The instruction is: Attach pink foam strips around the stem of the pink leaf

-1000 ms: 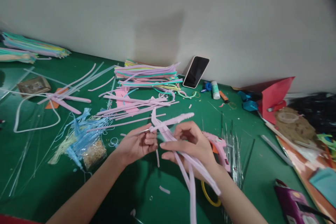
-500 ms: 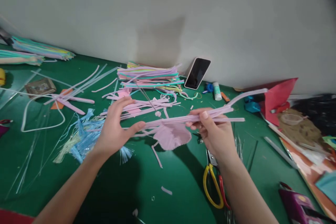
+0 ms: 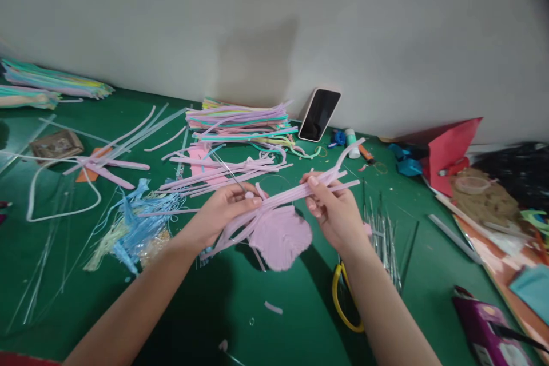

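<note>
A bunch of pale lilac pipe cleaners [image 3: 281, 199] stretches between my two hands above the table. My right hand [image 3: 332, 206] pinches it near its right end, where several loose tips stick out. Thumb and fingers of my left hand [image 3: 229, 209] are closed on the bunch further left, close to a thin wire [image 3: 229, 168] with a small pale knob. Below the bunch hangs a rounded, ribbed lilac petal-like piece [image 3: 281, 238], seemingly joined to it. Further strands droop under my left hand, and its fingertips are partly hidden.
Behind lie loose lilac pipe cleaners [image 3: 189, 183] and a multicoloured bundle [image 3: 240, 120]. A phone [image 3: 319, 114] leans on the wall. Blue tassels [image 3: 137, 223] lie left; scissors [image 3: 343, 303], silvery wires [image 3: 384, 234] and a purple pouch [image 3: 493, 326] lie right.
My left hand has moved right and closed on the bunch; it was spread before. My right hand has drawn slightly left, and the bunch now tilts more, with the ribbed piece hanging more face-on.
</note>
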`<control>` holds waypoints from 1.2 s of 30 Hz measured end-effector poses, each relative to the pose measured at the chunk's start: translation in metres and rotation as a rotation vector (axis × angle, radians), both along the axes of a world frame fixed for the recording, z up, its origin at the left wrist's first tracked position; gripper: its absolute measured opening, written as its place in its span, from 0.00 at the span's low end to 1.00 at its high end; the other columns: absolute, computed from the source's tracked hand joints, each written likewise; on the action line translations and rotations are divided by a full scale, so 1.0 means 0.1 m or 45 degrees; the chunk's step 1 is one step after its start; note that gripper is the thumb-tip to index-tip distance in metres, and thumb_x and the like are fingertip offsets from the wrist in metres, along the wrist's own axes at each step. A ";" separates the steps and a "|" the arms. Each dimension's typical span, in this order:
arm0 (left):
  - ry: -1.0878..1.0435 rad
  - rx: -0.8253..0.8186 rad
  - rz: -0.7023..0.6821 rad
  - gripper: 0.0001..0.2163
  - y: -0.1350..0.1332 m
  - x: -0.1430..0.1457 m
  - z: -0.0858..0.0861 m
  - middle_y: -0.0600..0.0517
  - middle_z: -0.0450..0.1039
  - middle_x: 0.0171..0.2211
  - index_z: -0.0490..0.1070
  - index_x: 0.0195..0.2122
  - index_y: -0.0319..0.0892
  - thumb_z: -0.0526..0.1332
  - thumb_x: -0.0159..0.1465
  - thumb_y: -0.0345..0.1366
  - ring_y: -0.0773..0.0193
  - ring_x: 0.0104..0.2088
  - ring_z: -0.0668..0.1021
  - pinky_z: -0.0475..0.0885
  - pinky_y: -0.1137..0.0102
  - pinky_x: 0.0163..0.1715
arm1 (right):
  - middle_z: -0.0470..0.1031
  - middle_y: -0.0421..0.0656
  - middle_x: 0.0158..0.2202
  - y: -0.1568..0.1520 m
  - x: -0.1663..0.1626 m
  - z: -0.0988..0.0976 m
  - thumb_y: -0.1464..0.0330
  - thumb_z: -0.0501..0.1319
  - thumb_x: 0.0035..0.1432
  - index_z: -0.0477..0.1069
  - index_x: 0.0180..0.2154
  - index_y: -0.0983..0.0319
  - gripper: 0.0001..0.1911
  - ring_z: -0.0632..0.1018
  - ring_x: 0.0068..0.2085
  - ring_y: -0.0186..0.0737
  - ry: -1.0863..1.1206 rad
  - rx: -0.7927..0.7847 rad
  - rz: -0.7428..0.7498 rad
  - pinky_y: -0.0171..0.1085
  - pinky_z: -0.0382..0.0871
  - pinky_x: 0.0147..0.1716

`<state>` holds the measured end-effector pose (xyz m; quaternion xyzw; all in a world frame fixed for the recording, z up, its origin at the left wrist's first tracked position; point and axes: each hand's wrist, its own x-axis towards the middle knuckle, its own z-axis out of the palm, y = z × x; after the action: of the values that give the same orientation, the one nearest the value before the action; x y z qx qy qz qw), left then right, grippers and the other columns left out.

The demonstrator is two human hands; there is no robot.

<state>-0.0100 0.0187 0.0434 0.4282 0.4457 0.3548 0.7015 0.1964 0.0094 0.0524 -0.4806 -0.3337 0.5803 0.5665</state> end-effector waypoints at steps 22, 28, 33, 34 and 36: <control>-0.073 -0.286 -0.167 0.13 -0.09 0.07 -0.16 0.60 0.63 0.17 0.67 0.36 0.44 0.69 0.55 0.41 0.74 0.15 0.63 0.54 0.79 0.16 | 0.51 0.49 0.67 -0.25 0.29 -0.25 0.72 0.63 0.56 0.59 0.60 0.47 0.32 0.64 0.61 0.58 -1.817 0.839 -0.287 0.57 0.63 0.53; -0.063 -0.338 -0.284 0.13 -0.13 0.10 -0.11 0.58 0.67 0.18 0.71 0.36 0.42 0.70 0.52 0.39 0.74 0.15 0.64 0.55 0.80 0.15 | 0.69 0.44 0.59 -0.11 0.25 -0.21 0.72 0.59 0.61 0.74 0.39 0.55 0.08 0.61 0.64 0.55 -2.265 1.007 0.016 0.59 0.53 0.59; -0.028 -0.265 -0.270 0.11 -0.15 0.11 -0.15 0.58 0.66 0.19 0.73 0.34 0.41 0.69 0.54 0.39 0.73 0.17 0.66 0.57 0.81 0.15 | 0.77 0.47 0.30 0.00 0.18 -0.17 0.65 0.54 0.64 0.70 0.27 0.60 0.14 0.77 0.45 0.50 -2.088 0.729 -0.047 0.53 0.62 0.55; -0.024 -0.257 -0.268 0.10 -0.15 0.11 -0.16 0.58 0.66 0.20 0.73 0.34 0.42 0.69 0.54 0.40 0.73 0.18 0.66 0.59 0.81 0.15 | 0.76 0.45 0.27 -0.01 0.16 -0.17 0.64 0.53 0.65 0.70 0.27 0.60 0.15 0.78 0.38 0.47 -2.011 0.656 -0.032 0.50 0.66 0.50; -0.024 -0.231 -0.278 0.10 -0.15 0.11 -0.17 0.58 0.65 0.23 0.74 0.35 0.42 0.69 0.55 0.40 0.73 0.20 0.67 0.63 0.81 0.17 | 0.74 0.43 0.25 -0.04 0.12 -0.16 0.62 0.52 0.66 0.70 0.29 0.60 0.16 0.76 0.29 0.41 -1.789 0.506 -0.003 0.41 0.69 0.36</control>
<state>0.0009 0.0036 0.0261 0.4056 0.4202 0.2387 0.7758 0.2080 0.0052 0.0363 -0.6279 -0.7172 0.0626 0.2956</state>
